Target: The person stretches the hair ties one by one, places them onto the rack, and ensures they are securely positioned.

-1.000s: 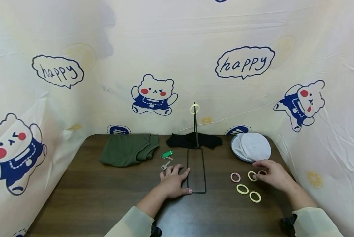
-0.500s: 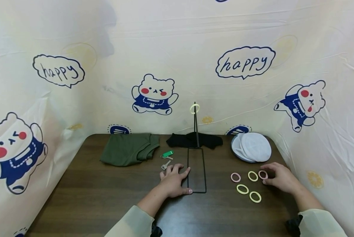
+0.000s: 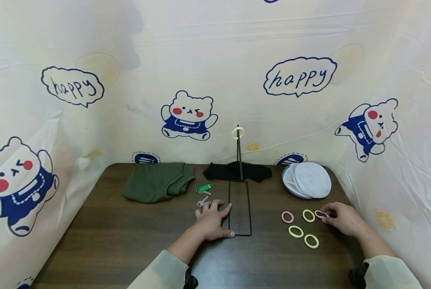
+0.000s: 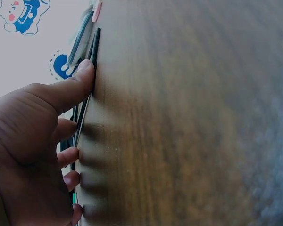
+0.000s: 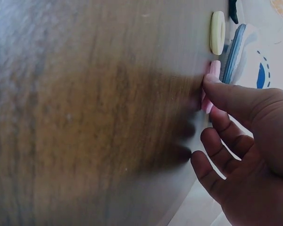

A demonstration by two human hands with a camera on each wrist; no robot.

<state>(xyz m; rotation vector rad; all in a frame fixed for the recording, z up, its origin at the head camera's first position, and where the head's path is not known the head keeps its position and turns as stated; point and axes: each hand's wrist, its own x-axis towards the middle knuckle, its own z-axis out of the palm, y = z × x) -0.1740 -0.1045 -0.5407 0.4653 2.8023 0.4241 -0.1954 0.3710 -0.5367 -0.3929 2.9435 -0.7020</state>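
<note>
My right hand [image 3: 343, 218] pinches a pink ring [image 3: 321, 214] between thumb and fingers; the ring is tilted in the head view. In the right wrist view the thumb lies across the pink ring [image 5: 213, 84] close over the table. My left hand [image 3: 212, 221] rests with spread fingers at the near left corner of a black wire stand [image 3: 250, 212], its thumb on the frame's front bar. On the tip of the stand's upright post hangs a pale yellow ring [image 3: 238, 133]. Left of the right hand lie another pink ring [image 3: 287, 217] and yellow rings [image 3: 308, 215].
Behind the rings is a round dish [image 3: 285, 188] with white cloth pads [image 3: 311, 179]. A black cloth [image 3: 219, 171] lies behind the stand, a folded green cloth [image 3: 154, 184] at the back left. Keys [image 3: 202, 201] with a green tag [image 3: 204, 188] lie beyond the left hand.
The right hand moved from beside the yellow ring to the right, onto the pink ring, and has tilted it up. The left hand stays on the stand.
</note>
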